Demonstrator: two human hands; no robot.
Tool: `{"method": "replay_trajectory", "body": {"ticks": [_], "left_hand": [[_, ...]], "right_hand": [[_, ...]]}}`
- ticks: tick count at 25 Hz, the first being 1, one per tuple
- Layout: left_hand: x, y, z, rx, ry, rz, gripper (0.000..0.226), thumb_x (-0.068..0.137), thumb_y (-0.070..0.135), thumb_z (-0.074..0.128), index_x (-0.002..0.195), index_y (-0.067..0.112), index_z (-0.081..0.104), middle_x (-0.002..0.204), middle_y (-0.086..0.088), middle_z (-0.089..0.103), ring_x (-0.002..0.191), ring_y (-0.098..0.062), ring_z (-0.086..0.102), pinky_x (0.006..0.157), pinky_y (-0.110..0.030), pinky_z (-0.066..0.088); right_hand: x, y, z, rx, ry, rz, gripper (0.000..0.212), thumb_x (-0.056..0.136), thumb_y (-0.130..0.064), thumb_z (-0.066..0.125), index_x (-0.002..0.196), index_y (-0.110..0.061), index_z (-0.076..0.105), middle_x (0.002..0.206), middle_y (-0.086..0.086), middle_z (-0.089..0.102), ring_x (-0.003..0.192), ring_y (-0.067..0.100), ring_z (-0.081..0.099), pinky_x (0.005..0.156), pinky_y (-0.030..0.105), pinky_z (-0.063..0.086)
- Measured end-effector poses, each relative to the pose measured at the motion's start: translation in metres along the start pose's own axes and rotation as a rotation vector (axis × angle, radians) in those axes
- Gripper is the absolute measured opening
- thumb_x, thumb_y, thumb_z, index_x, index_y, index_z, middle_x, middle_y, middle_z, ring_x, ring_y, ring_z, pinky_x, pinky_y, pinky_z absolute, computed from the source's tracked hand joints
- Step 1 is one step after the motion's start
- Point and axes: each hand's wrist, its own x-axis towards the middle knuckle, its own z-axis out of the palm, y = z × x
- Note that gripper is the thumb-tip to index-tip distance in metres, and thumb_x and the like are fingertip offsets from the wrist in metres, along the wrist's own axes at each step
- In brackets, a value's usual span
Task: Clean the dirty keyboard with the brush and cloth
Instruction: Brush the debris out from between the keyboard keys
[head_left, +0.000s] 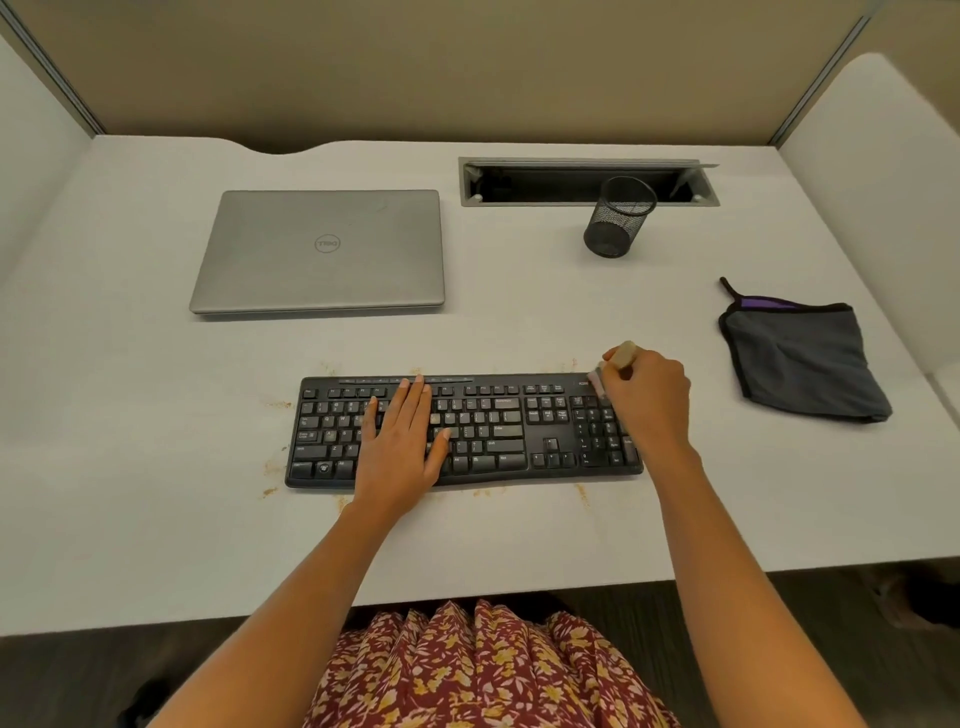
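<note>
At the front middle of the matte white desk (519, 535), you are pressing your left hand (402, 441) flat, fingers straight, on the letter keys of the long black plastic keyboard (498, 431). Your right hand (649, 395) is gripping a small brush with a pale wooden handle (622, 354), fingers curled round it. Its pale bristles are touching the keyboard's far right corner, above the number pad. Gritty brown crumbs (275, 402) are lying scattered along the keyboard's edges. Well to the right, the soft grey folded cloth with black trim and purple lining (805, 364) is lying untouched. Farther back, a closed silver metal laptop (319, 252) and a black wire-mesh cylindrical cup (615, 218) are sitting apart.
</note>
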Motion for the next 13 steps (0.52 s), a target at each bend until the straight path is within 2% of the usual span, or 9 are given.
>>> {"method": "replay_trajectory", "body": {"ticks": [3, 4, 6, 8, 13], "left_hand": [[0.0, 0.0, 0.0, -0.01, -0.006, 0.0, 0.075, 0.096, 0.059, 0.005, 0.157, 0.015, 0.01, 0.164, 0.001, 0.003, 0.151, -0.013, -0.005, 0.12, -0.043, -0.009], [0.0, 0.001, 0.0, -0.017, -0.004, -0.002, 0.075, 0.096, 0.059, 0.006, 0.157, 0.015, 0.011, 0.164, 0.001, 0.004, 0.151, -0.012, -0.005, 0.12, -0.044, -0.008], [0.0, 0.002, 0.0, -0.034, 0.006, -0.007, 0.075, 0.096, 0.058, 0.007, 0.157, 0.014, 0.013, 0.164, 0.0, 0.006, 0.151, -0.013, -0.004, 0.121, -0.046, -0.006], [0.0, 0.003, 0.0, -0.038, -0.003, -0.015, 0.075, 0.096, 0.057, 0.007, 0.157, 0.014, 0.012, 0.164, 0.001, 0.005, 0.15, -0.013, -0.005, 0.121, -0.046, -0.006], [0.0, 0.008, 0.003, -0.032, 0.004, -0.035, 0.074, 0.096, 0.055, 0.007, 0.157, 0.013, 0.015, 0.165, 0.0, 0.005, 0.151, -0.013, -0.003, 0.12, -0.048, -0.003]], "right_hand": [[-0.011, -0.018, 0.009, 0.182, -0.053, 0.008, 0.014, 0.091, -0.019, 0.06, 0.094, -0.014, 0.073, 0.072, -0.004, 0.065, 0.066, 0.008, 0.06, 0.06, 0.019, 0.045], [-0.015, -0.024, 0.016, 0.257, -0.09, 0.004, 0.014, 0.091, -0.017, 0.061, 0.093, -0.012, 0.074, 0.073, -0.002, 0.068, 0.067, 0.009, 0.063, 0.059, 0.021, 0.05], [-0.024, -0.032, 0.032, 0.37, -0.166, -0.003, 0.012, 0.089, -0.016, 0.063, 0.093, -0.014, 0.075, 0.077, 0.002, 0.072, 0.072, 0.017, 0.069, 0.066, 0.036, 0.059], [-0.03, -0.031, 0.043, 0.399, -0.202, 0.009, 0.012, 0.088, -0.017, 0.065, 0.092, -0.02, 0.075, 0.078, 0.0, 0.072, 0.072, 0.018, 0.07, 0.067, 0.045, 0.06], [-0.025, 0.0, 0.032, 0.366, -0.124, 0.121, 0.009, 0.087, -0.021, 0.065, 0.088, -0.022, 0.074, 0.078, 0.001, 0.071, 0.075, 0.019, 0.069, 0.07, 0.045, 0.06]]}}
